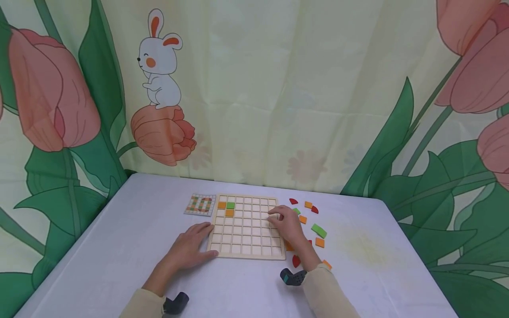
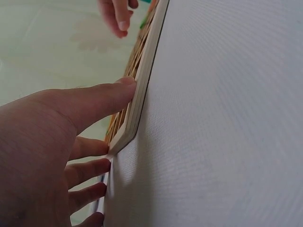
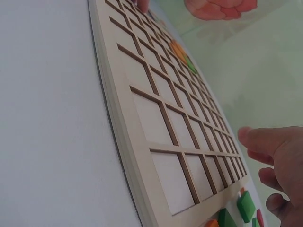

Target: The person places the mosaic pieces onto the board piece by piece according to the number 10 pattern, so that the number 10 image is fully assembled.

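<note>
left hand (image 1: pixel 190 248) touches board (image 1: pixel 246 230) bearing 3 tiles (image 1: pixel 230 205).

Cream sleeves (image 1: pixel 329 291); black wrist cameras (image 1: pixel 293 278)

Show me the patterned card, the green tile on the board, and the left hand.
Patterned card (image 1: pixel 200 205), head view, middle of its face.
Green tile (image 1: pixel 230 205), head view, its top.
Left hand (image 1: pixel 190 248), head view, its back.

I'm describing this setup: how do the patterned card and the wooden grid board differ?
The patterned card is much smaller than the wooden grid board. The card bears a coloured pattern; the board is mostly unfilled. The left hand touches the board, not the card. Both show grids.
</note>
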Motion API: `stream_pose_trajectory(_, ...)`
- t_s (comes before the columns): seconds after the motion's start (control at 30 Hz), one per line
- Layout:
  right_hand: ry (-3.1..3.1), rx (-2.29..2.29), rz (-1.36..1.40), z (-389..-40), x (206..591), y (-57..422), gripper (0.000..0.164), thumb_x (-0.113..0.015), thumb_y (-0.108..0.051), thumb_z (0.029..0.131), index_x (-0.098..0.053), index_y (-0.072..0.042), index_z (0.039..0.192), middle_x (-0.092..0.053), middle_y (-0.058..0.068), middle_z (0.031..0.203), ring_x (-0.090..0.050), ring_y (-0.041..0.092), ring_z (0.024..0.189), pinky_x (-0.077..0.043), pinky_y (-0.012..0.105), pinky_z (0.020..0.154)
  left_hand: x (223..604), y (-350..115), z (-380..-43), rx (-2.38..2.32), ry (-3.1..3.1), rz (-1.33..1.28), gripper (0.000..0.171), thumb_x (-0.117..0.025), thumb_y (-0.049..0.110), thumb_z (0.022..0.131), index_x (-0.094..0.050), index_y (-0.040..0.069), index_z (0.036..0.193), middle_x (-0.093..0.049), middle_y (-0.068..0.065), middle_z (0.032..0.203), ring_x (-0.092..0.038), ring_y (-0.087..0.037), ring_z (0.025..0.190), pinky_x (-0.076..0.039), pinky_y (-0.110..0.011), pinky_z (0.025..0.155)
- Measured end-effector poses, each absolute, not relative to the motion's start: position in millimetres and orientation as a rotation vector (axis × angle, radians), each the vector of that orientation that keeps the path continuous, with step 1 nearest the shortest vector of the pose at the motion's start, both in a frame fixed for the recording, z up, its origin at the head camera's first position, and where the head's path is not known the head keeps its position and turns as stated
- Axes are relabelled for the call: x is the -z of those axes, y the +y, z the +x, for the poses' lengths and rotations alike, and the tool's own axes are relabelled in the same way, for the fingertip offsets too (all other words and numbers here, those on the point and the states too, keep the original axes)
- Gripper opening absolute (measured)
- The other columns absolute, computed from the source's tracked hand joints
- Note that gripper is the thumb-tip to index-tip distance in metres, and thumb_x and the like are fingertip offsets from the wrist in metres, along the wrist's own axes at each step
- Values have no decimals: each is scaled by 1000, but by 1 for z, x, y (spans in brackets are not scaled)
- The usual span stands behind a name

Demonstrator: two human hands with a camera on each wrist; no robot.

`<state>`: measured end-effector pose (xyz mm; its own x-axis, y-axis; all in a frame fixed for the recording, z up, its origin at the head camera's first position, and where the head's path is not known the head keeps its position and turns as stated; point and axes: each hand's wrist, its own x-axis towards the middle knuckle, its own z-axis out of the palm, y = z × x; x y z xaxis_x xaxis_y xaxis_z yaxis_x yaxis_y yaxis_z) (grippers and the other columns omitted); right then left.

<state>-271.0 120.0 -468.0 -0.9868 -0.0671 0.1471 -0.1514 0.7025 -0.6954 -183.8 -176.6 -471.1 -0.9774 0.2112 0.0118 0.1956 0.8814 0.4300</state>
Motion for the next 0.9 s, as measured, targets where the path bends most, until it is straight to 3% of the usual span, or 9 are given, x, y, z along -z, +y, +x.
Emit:
stream_pose_trajectory(0.23, -2778, -1149, 185, -272, 470, 132, 15, -74, -18, 85, -77, -16, 99, -67, 3, 111, -50, 18, 80, -42, 25, 65, 471, -178, -184, -670, 3025, 349, 78, -74, 49, 79, -48, 10, 142, -45, -10, 148, -39, -33, 139, -40, -59, 103)
stream_pose_trajectory(0.63, -2811, -1101, 111, -275, 476, 158, 23, -74, -14, 85, -75, -16, 108, -66, 3, 118, -53, 18, 84, -47, 19, 62, 471, -177, -185, -675, 3025, 354, 78, -73, 49, 80, -48, 10, 142, -45, -10, 148, -40, -33, 139, -41, -60, 102)
stream_pose_trajectory(0.9, -2861, -1071, 98, -276, 478, 167, 30, -69, -9, 88, -71, -15, 116, -63, 5, 121, -52, 19, 88, -46, 22, 67, 473, -177, -186, -683, 3026, 358, 78, -73, 49, 80, -48, 10, 142, -45, -10, 148, -40, -34, 138, -40, -60, 102)
